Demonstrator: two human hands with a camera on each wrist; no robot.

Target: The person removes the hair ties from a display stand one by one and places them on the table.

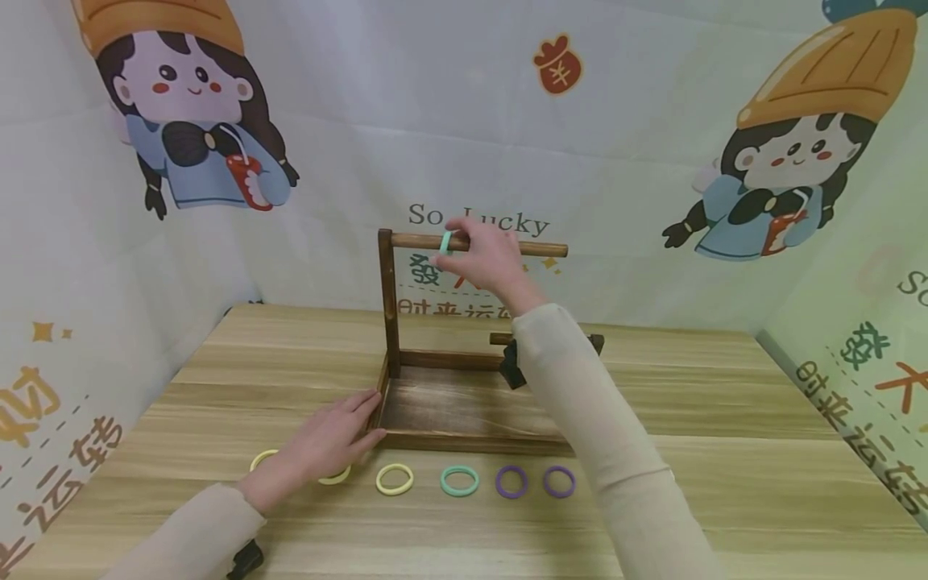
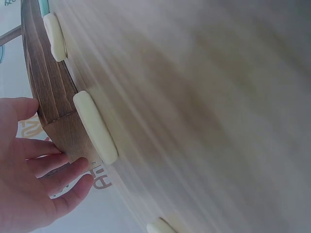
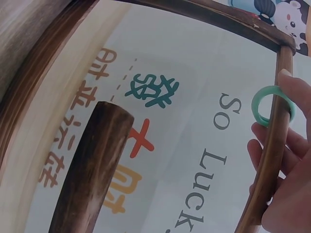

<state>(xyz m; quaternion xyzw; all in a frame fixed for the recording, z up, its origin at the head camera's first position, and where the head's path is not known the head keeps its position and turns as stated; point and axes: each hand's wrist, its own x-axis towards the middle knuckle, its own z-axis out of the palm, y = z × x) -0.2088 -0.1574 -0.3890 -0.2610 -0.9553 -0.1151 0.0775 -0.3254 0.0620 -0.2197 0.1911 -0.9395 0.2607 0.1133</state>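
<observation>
In the head view, my right hand (image 1: 487,256) pinches a mint green ring (image 1: 445,242) that is threaded round the upper bar (image 1: 544,250) of a dark wooden rack. The right wrist view shows the same green ring (image 3: 262,104) encircling the bar, thumb on one side and fingers on the other. My left hand (image 1: 319,443) rests against the left end of the rack's base tray (image 1: 471,443), its fingers fairly straight along the wood. In the left wrist view, that hand (image 2: 43,179) touches the tray's corner (image 2: 73,136).
In front of the rack lie a yellow ring (image 1: 395,479), a green ring (image 1: 460,481) and two purple rings, one (image 1: 511,482) beside the other (image 1: 559,482). More yellow rings (image 1: 335,478) lie partly under my left forearm. A shorter lower bar (image 1: 500,339) juts from the rack's right post.
</observation>
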